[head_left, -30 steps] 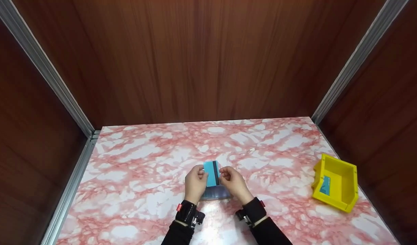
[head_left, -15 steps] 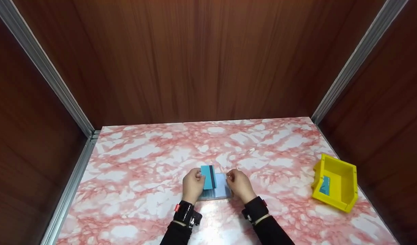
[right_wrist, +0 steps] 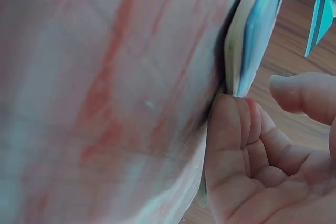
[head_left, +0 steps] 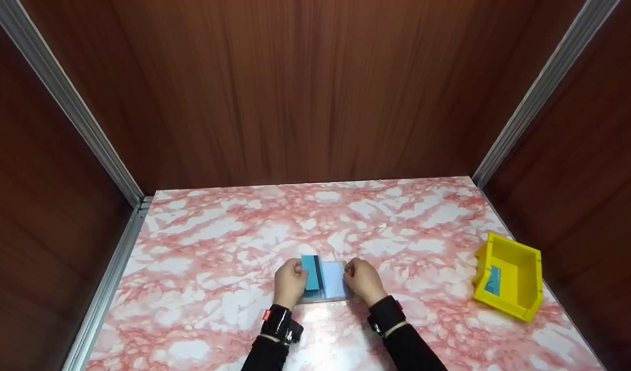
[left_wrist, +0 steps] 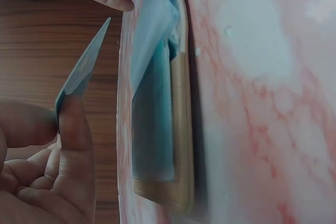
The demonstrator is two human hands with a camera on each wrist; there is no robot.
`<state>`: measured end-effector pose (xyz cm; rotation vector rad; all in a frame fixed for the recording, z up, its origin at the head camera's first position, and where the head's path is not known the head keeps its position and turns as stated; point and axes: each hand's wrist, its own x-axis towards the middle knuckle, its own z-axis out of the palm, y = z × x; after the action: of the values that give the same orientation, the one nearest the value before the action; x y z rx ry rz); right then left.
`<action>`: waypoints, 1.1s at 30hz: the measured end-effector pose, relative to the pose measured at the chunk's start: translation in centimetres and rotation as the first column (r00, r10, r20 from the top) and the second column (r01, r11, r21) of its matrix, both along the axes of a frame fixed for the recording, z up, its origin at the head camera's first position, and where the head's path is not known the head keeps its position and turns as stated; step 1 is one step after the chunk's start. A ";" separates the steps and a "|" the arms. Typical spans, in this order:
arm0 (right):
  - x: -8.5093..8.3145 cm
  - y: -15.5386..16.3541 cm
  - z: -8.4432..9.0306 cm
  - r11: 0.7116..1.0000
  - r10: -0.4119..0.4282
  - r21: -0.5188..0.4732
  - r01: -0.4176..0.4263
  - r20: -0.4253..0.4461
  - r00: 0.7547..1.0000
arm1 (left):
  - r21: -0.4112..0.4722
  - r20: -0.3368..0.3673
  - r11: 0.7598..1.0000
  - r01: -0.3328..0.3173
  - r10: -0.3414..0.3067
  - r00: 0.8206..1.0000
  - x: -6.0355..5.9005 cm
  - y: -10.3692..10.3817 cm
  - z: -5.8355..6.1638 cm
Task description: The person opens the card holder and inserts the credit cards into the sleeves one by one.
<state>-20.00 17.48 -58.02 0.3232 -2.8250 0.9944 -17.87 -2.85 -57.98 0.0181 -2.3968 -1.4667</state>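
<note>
My left hand (head_left: 288, 284) pinches a blue card (head_left: 310, 273) with a dark stripe, tilted up over the left part of an opened card holder (head_left: 335, 281). The left wrist view shows thumb and forefinger on the card (left_wrist: 84, 69), apart from the holder. Clear bluish plastic sleeves (left_wrist: 152, 124) lie on the holder's tan cover (left_wrist: 182, 145), one sleeve lifted at a slant. At the holder's right edge is my right hand (head_left: 364, 281); in the right wrist view its bent fingertips (right_wrist: 227, 106) touch the corner, while the thumb (right_wrist: 299, 95) stands apart.
A yellow bin (head_left: 524, 283) stands at the right of the pink marbled table (head_left: 217, 247), with a blue patterned card (head_left: 493, 280) inside. Brown wood-grain panels (head_left: 305, 93) with metal rails (head_left: 99, 144) enclose the back and sides.
My left hand has moved the blue card left and toward me, uncovering the holder's pale right part. My right hand has shifted slightly right, away from the card to the holder's right edge.
</note>
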 end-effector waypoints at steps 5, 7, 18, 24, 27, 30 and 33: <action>-0.1 -0.1 -0.1 1.000 0.006 0.000 -0.006 0.004 1.000 | -0.006 0.035 1.000 0.003 -0.003 0.999 0.1 -0.1 -0.1; -0.1 -0.1 -0.1 1.000 0.005 -0.003 -0.005 0.014 1.000 | -0.019 0.033 1.000 0.003 -0.003 0.999 0.0 -0.1 -0.2; -0.5 0.0 -0.4 1.000 -0.008 -0.010 0.009 0.072 0.997 | -0.065 0.034 0.998 -0.007 0.009 0.999 0.0 -0.1 -1.0; -0.6 0.0 -0.4 1.000 -0.011 0.001 0.010 0.087 0.996 | -0.054 0.072 0.999 0.008 -0.004 0.997 0.1 -0.1 -1.2; -0.5 -0.1 -0.4 1.000 -0.016 0.008 0.015 0.087 0.996 | -0.047 0.084 0.999 0.012 -0.008 0.996 0.1 0.0 -1.2; -0.5 -0.1 -0.4 1.000 -0.017 0.012 0.016 0.086 0.996 | -0.049 0.084 0.999 0.010 -0.006 0.996 0.2 0.0 -1.3; -0.5 0.0 -0.4 1.000 -0.020 0.011 0.019 0.096 0.995 | -0.055 0.083 0.998 0.005 0.000 0.997 0.1 0.1 -1.4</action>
<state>-20.54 17.45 -58.46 0.2544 -2.9140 1.0180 -17.74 -2.78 -59.34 0.0644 -2.5030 -1.4271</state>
